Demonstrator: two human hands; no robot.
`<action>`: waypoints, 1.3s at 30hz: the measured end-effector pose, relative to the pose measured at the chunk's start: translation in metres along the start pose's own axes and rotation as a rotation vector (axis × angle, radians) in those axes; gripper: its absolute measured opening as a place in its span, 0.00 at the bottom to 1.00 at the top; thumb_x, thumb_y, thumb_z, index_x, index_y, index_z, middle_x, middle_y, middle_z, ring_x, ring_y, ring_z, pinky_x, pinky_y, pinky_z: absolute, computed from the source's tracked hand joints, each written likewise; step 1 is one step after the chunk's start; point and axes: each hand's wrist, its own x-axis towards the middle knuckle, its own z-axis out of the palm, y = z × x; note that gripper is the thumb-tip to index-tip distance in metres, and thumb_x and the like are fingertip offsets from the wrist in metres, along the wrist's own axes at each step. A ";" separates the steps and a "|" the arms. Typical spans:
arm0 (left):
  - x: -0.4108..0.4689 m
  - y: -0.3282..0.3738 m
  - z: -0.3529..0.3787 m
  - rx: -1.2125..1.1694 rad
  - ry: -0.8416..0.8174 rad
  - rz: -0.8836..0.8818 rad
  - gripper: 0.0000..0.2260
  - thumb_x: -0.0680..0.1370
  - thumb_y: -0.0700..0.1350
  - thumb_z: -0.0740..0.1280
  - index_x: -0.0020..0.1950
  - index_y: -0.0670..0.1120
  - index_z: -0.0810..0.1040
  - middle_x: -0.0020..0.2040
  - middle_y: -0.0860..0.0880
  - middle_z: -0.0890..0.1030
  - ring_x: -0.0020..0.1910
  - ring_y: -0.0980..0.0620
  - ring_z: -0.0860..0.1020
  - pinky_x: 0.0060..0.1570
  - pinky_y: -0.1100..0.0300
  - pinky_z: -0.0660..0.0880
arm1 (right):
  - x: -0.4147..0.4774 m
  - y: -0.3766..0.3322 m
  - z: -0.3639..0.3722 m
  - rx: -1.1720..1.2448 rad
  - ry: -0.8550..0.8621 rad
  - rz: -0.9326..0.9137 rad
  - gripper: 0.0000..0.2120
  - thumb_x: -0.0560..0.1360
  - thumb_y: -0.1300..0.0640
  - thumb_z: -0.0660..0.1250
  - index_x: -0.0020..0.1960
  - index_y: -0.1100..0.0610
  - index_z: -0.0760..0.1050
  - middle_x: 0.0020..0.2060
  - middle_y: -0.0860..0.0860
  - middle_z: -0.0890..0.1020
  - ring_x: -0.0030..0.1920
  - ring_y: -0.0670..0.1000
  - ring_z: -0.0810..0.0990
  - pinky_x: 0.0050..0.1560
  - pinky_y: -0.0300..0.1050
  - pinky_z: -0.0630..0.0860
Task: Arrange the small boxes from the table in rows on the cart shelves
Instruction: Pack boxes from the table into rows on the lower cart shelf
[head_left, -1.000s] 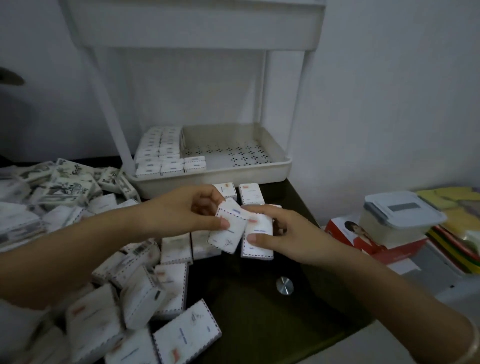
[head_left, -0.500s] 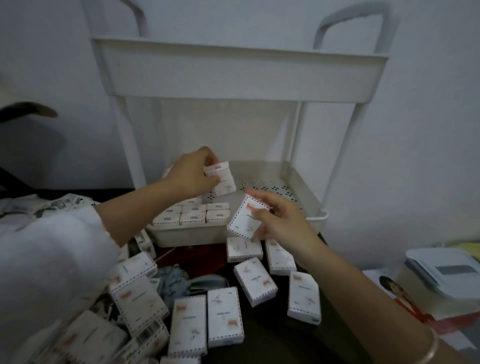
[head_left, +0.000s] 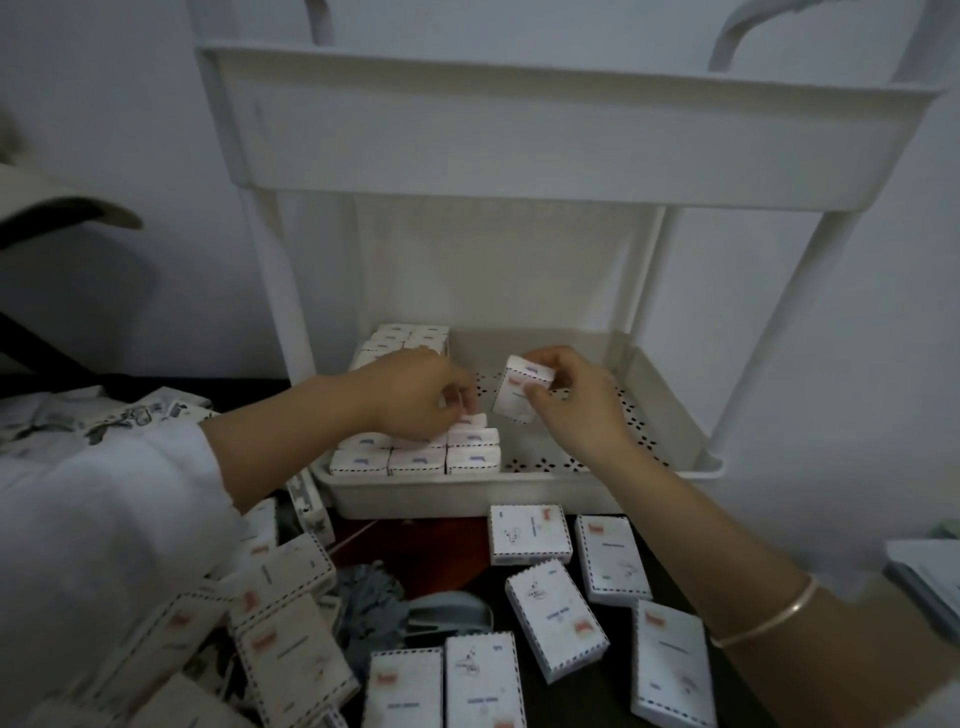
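A white cart's lower shelf (head_left: 649, 395) holds rows of small white boxes (head_left: 415, 460) along its left side. My left hand (head_left: 415, 395) is over those rows, its fingers curled on a small box (head_left: 470, 421) set among them. My right hand (head_left: 576, 400) holds another small white box (head_left: 519, 392) tilted above the shelf's perforated floor, just right of the rows. Several loose boxes (head_left: 556, 618) lie on the dark table in front of the cart.
The cart's upper shelf (head_left: 561, 135) hangs above the hands. A heap of boxes (head_left: 270, 623) and a grey stapler (head_left: 447, 613) lie at the lower left. A white container (head_left: 930, 577) sits at the right edge. A bracelet (head_left: 763, 618) circles my right wrist.
Both hands moved from the table up into the lower shelf, each carrying a box. The left hand has come down onto the rows; the view tilted up and closer to the cart.
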 end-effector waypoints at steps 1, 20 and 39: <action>-0.001 0.000 0.000 -0.004 0.025 0.009 0.13 0.77 0.41 0.63 0.56 0.52 0.82 0.54 0.53 0.83 0.54 0.53 0.78 0.58 0.54 0.74 | 0.005 0.000 0.004 -0.029 -0.028 -0.004 0.13 0.75 0.60 0.69 0.58 0.50 0.77 0.49 0.45 0.82 0.48 0.46 0.80 0.50 0.41 0.77; -0.080 0.040 -0.021 -0.072 0.182 0.041 0.15 0.77 0.38 0.59 0.51 0.53 0.82 0.50 0.56 0.82 0.47 0.59 0.77 0.52 0.61 0.73 | 0.013 -0.024 0.030 -0.129 -0.538 0.080 0.17 0.81 0.53 0.61 0.69 0.52 0.71 0.61 0.53 0.79 0.60 0.52 0.78 0.52 0.41 0.74; -0.234 0.076 0.028 -0.041 -0.148 0.226 0.22 0.70 0.40 0.62 0.59 0.62 0.75 0.57 0.60 0.73 0.59 0.62 0.68 0.58 0.62 0.68 | -0.224 -0.078 -0.020 -0.319 -0.705 -0.327 0.04 0.76 0.48 0.66 0.49 0.46 0.78 0.43 0.39 0.77 0.46 0.41 0.74 0.45 0.38 0.73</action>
